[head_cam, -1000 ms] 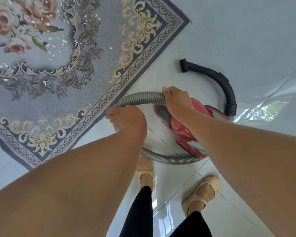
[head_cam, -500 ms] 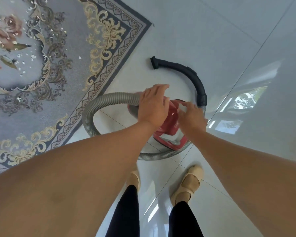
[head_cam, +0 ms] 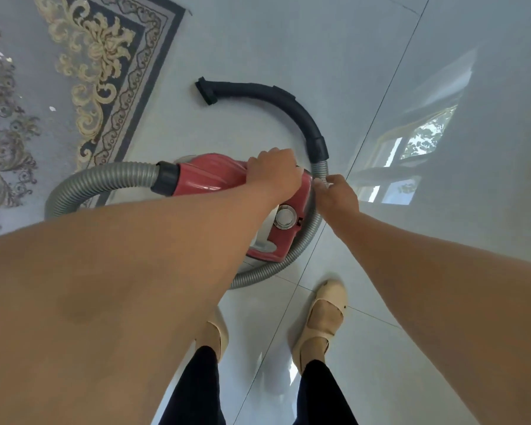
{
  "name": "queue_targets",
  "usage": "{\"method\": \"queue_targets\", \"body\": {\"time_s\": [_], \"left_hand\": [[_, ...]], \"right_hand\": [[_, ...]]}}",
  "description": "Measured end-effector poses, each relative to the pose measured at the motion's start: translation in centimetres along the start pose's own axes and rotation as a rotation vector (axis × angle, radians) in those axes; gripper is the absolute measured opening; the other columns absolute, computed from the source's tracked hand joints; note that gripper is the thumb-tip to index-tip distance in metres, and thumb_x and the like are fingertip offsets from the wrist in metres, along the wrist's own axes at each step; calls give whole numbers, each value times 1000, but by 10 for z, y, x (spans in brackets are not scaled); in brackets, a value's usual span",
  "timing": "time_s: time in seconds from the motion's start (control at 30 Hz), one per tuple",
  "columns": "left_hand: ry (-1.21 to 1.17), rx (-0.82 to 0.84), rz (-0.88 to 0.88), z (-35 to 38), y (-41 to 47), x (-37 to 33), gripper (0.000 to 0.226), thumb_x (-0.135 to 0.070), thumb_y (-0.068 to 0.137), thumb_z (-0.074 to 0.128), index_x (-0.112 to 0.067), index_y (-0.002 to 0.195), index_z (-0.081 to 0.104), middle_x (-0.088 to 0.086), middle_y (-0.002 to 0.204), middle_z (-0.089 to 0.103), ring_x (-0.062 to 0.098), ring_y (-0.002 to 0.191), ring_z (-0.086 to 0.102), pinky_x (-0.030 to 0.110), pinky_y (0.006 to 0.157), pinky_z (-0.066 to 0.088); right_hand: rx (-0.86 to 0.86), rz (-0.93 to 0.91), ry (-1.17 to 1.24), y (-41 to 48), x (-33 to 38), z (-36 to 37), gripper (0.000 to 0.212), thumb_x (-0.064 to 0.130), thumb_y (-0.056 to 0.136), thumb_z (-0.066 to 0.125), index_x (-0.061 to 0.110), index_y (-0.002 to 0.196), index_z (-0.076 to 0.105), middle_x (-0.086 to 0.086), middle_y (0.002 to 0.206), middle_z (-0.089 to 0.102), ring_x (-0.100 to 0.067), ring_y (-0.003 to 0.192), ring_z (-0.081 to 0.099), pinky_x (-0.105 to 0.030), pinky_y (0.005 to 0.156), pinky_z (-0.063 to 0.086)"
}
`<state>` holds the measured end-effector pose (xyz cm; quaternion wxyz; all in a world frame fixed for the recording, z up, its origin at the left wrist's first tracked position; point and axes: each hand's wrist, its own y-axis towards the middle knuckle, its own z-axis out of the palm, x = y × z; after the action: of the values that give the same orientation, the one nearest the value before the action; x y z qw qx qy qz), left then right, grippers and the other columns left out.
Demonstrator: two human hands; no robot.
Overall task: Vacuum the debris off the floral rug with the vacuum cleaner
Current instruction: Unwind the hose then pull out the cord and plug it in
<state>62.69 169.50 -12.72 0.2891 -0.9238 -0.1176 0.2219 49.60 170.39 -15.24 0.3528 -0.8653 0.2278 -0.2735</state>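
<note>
Gripping the top of the red vacuum cleaner [head_cam: 212, 177], the left hand [head_cam: 273, 174] has its fingers curled over the body near its middle. The right hand [head_cam: 336, 196] is just beside it, its fingers [head_cam: 321, 182] closed on the grey hose [head_cam: 105, 179] where the hose runs up the machine's right side. The vacuum cleaner sits on the glossy white tiled floor [head_cam: 380, 72], close to the corner of the floral rug [head_cam: 83, 72]. The hose leaves a black collar at the machine's front, loops left over the rug's edge, passes round behind the machine and joins a black curved tube [head_cam: 276, 96]. The tube's nozzle [head_cam: 206, 91] lies on the tiles, apart from the rug. Small white flecks of debris [head_cam: 52, 108] lie scattered on the rug at the left. A round grey dial [head_cam: 285, 216] shows on the machine's rear, and beige shoes [head_cam: 325, 317] stand on the tiles below it.
</note>
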Motion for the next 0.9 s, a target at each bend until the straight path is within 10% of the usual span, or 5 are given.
{"method": "queue_targets", "body": {"time_s": [0.23, 0.53, 0.8, 0.9], "left_hand": [[44, 21, -20, 17, 22, 4, 28, -31, 91, 49, -18, 111, 64, 2, 117, 61, 26, 113, 52, 42, 99, 36], [-94, -88, 3, 25, 26, 6, 15, -27, 90, 53, -24, 96, 66, -4, 107, 67, 22, 102, 58, 40, 96, 43], [-133, -94, 3, 27, 26, 7, 14, -25, 91, 51, -25, 93, 65, -5, 103, 67, 20, 98, 59, 43, 95, 45], [-125, -100, -3, 26, 25, 8, 14, -25, 91, 51, -24, 92, 65, -4, 101, 67, 20, 97, 59, 43, 94, 45]], "right_hand": [[51, 15, 46, 56, -4, 14, 38, 32, 99, 42, 8, 128, 52, -9, 110, 60, -28, 99, 59, -32, 76, 42], [45, 177, 5, 108, 5, 44, 51, 36, 98, 40, 2, 135, 42, -12, 136, 44, -32, 121, 48, -44, 107, 38], [123, 286, 126, 187, -26, 82, 82, 53, 65, 51, 14, 137, 44, -9, 130, 56, -30, 112, 57, -46, 101, 42], [97, 252, 119, 145, -4, 64, 62, 45, 86, 44, 10, 137, 45, -8, 135, 50, -32, 120, 50, -46, 108, 37]]}}
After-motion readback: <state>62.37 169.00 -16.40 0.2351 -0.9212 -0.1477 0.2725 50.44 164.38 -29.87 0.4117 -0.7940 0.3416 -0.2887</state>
